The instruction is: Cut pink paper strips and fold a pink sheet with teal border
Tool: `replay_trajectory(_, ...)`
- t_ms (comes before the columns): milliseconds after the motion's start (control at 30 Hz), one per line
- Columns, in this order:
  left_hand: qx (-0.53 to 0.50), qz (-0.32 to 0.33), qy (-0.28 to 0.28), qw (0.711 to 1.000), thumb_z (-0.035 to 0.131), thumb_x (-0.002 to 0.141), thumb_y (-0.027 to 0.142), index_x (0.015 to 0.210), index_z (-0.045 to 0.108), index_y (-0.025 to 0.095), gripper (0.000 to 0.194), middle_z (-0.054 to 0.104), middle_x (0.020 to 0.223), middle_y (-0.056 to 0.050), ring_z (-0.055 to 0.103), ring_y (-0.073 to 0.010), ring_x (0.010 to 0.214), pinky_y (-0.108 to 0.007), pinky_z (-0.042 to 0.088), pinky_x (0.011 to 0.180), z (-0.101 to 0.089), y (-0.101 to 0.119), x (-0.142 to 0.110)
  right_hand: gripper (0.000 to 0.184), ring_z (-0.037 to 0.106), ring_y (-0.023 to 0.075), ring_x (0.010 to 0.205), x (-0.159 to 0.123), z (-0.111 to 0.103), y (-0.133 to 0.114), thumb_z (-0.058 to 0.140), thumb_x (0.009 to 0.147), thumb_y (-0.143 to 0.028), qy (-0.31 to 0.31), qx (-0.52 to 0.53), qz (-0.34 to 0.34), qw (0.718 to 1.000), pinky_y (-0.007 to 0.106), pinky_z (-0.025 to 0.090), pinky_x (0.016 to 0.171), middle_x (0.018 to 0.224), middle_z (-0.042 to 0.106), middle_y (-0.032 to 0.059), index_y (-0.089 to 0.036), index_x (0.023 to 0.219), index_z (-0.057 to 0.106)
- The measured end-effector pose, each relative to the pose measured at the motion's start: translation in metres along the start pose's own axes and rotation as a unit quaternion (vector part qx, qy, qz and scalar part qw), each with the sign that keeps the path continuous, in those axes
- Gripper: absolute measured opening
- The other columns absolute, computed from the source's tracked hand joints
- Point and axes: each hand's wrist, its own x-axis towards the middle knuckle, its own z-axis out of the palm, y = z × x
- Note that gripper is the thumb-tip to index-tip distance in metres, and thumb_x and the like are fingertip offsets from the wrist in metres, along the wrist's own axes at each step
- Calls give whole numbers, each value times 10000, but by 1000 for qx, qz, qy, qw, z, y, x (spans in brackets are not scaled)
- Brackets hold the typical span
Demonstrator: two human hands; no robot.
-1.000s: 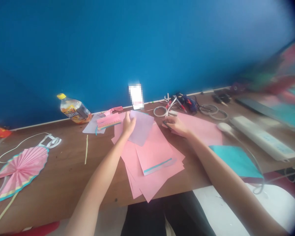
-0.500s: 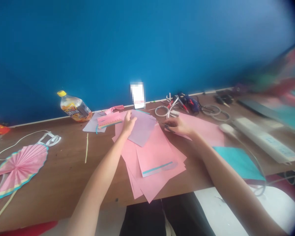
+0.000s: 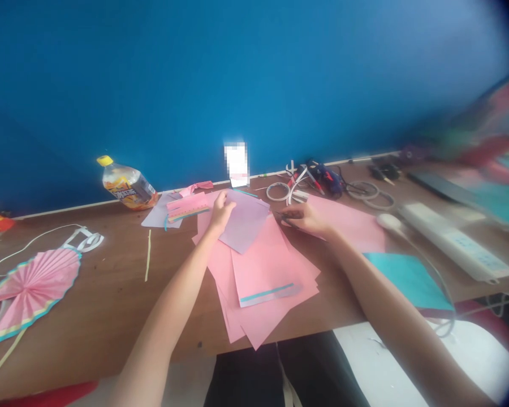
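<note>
Head view. Left hand (image 3: 223,212): open, palm down, fingers resting on a lilac paper sheet (image 3: 245,221) near the middle of the tabletop (image 3: 110,316). Right hand (image 3: 305,219): fingers narrowly pinched on a small dark object (image 3: 286,216), too small to identify, just beside the lilac sheet's right corner and over a pink paper sheet (image 3: 348,226). Under the lilac sheet, a loose stack of pink paper sheets (image 3: 263,271), reaching the tabletop's near edge. Along the far edge, a plastic bottle with a yellow cap (image 3: 127,183) and a coiled white cable (image 3: 277,191). Toward the right edge, a white power strip (image 3: 453,240) and a teal paper sheet (image 3: 407,280). At the left edge, a pleated pink paper fan (image 3: 34,291).
</note>
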Motion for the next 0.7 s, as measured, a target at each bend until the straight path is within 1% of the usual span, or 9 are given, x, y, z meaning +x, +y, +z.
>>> replay_trajectory(100, -45, 10, -21, 999, 464, 747, 206, 1091, 554, 202, 356, 650, 1067, -57, 609, -187, 1006, -331, 510, 877, 0, -1, 0, 340, 634, 186, 722, 0, -1, 1, 751, 709, -390, 0, 0, 7, 1000, 278, 525, 628, 831, 700, 40, -177, 974, 751)
replay_trajectory(200, -47, 0, -20, 999, 461, 749, 216, 1129, 538, 205, 388, 645, 1069, -58, 612, -187, 982, -329, 516, 853, -1, -3, 0, 350, 624, 192, 682, 0, -3, 3, 776, 678, -405, 3, 6, 7, 1000, 268, 510, 559, 767, 689, 34, -178, 944, 759)
replay_trajectory(300, -38, -3, -18, 999, 462, 752, 217, 1137, 539, 211, 392, 641, 1087, -59, 609, -189, 1006, -331, 514, 865, 0, -3, 1, 347, 631, 204, 708, 0, -3, 4, 785, 668, -406, 4, 15, 1, 1000, 279, 523, 579, 780, 695, 35, -189, 937, 764)
replay_trajectory(500, -53, 11, -12, 998, 494, 741, 212, 1087, 566, 216, 354, 648, 1067, -50, 600, -195, 1036, -349, 503, 898, 0, -6, 2, 347, 644, 196, 789, -1, -3, 1, 759, 704, -405, -17, 4, -3, 1000, 291, 538, 694, 911, 715, 48, -195, 980, 761)
replay_trajectory(600, -80, 19, -19, 996, 499, 736, 211, 1084, 563, 209, 354, 647, 1058, -57, 605, -199, 1019, -353, 503, 891, 0, -7, 2, 357, 642, 204, 766, -2, -3, 1, 759, 704, -413, -14, 8, 4, 1000, 300, 541, 671, 874, 712, 47, -183, 977, 760)
replay_trajectory(700, -83, 17, -25, 996, 494, 732, 208, 1079, 558, 204, 352, 643, 1063, -61, 601, -202, 1033, -356, 499, 898, -1, -7, 2, 363, 628, 197, 722, -2, -3, 0, 757, 709, -414, -11, 1, 7, 1000, 295, 533, 638, 828, 708, 42, -175, 982, 758)
